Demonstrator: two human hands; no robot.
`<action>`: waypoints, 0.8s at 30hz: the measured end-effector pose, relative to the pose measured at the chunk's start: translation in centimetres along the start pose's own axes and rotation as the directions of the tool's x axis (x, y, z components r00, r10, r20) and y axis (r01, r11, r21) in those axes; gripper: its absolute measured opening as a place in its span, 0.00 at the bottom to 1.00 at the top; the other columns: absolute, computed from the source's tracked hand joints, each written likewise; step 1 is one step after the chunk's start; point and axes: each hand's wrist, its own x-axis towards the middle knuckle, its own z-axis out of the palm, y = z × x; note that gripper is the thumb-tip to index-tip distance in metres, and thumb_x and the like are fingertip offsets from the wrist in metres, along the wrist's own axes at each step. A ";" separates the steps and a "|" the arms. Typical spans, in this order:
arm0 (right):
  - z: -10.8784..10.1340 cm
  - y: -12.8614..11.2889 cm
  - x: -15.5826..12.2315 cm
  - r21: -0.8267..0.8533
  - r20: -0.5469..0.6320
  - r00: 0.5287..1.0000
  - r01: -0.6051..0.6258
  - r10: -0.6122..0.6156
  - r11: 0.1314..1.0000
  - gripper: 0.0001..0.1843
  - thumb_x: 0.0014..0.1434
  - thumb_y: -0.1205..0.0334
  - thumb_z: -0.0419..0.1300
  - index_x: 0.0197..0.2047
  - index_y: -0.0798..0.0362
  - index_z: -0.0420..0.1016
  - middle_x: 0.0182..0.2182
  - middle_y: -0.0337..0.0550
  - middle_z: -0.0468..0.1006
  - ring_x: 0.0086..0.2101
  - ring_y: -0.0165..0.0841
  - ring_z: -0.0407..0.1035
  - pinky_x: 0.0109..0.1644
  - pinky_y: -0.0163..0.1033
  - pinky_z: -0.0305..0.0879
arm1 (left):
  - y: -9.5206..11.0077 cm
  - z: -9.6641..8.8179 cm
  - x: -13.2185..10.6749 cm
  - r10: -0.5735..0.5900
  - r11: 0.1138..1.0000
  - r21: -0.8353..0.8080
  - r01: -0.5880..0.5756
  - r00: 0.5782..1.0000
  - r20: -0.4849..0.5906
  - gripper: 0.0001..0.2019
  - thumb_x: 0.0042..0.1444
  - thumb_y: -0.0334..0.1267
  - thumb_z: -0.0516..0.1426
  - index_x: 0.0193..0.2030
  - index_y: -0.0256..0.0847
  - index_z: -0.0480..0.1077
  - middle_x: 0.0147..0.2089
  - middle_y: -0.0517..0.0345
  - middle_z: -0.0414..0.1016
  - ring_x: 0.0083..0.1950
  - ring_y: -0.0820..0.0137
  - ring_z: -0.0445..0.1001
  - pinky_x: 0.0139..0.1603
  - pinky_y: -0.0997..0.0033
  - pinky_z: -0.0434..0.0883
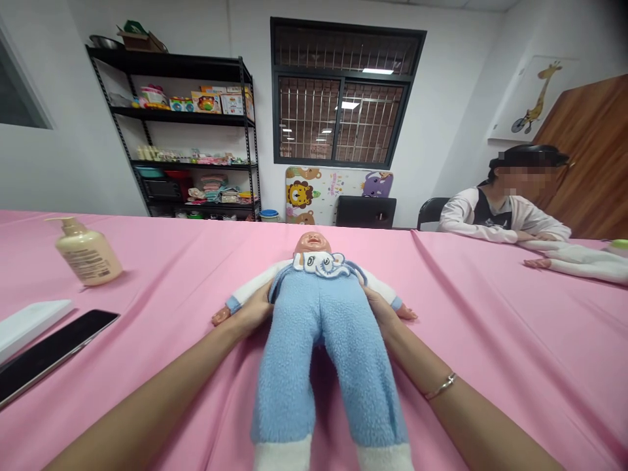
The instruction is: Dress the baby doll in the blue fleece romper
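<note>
A doll (pixel 318 307) lies face up at the centre of the frame, its legs toward the bottom edge and its head toward the upper middle, on a pink cloth (pixel 466 307). It is dressed in blue fleece overalls (pixel 289 366) with an elephant-face bib. A bracelet (pixel 442 386) encircles the right wrist at lower right. The left hand (pixel 258 304) and right hand (pixel 379 307) contact opposite sides of the overalls at waist level; the fingers are largely concealed by the garment, so whether they are spread, pressed together or pinching fabric cannot be determined. At left are a dark phone (pixel 59 350), a white flat object (pixel 34 324) and, beyond, an upright pump bottle (pixel 91 255). A seated person (pixel 485 209) occupies the upper right; black shelving (pixel 186 118) stands at upper left, beside a barred window (pixel 338 118).
</note>
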 end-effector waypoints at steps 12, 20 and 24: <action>-3.3 -1.6 -0.4 -0.194 0.076 0.997 0.038 -0.023 0.980 0.19 0.44 0.59 0.64 0.42 0.52 0.73 0.38 0.41 0.76 0.37 0.35 0.69 0.40 0.36 0.65 | 2.7 -2.2 0.0 -0.065 0.903 0.419 -0.096 0.933 0.353 0.09 0.43 0.28 0.51 0.29 0.37 0.71 0.33 0.62 0.74 0.35 0.66 0.69 0.39 0.70 0.67; -3.7 -3.2 0.0 -0.137 0.015 0.984 0.179 -0.179 0.974 0.14 0.42 0.57 0.67 0.32 0.52 0.71 0.28 0.36 0.74 0.28 0.28 0.66 0.33 0.32 0.61 | 4.1 -2.4 -0.1 -0.106 0.987 -0.097 0.130 0.969 0.224 0.14 0.37 0.27 0.57 0.35 0.37 0.70 0.34 0.58 0.72 0.35 0.70 0.69 0.36 0.75 0.66; -3.6 -2.5 0.6 -0.148 -0.087 0.968 0.221 -0.235 0.964 0.18 0.38 0.57 0.68 0.33 0.52 0.68 0.28 0.38 0.73 0.28 0.29 0.66 0.32 0.33 0.61 | 3.7 -1.5 0.2 -0.131 0.968 -0.216 0.124 0.991 -0.018 0.15 0.38 0.31 0.59 0.37 0.36 0.69 0.34 0.57 0.71 0.32 0.73 0.69 0.30 0.78 0.66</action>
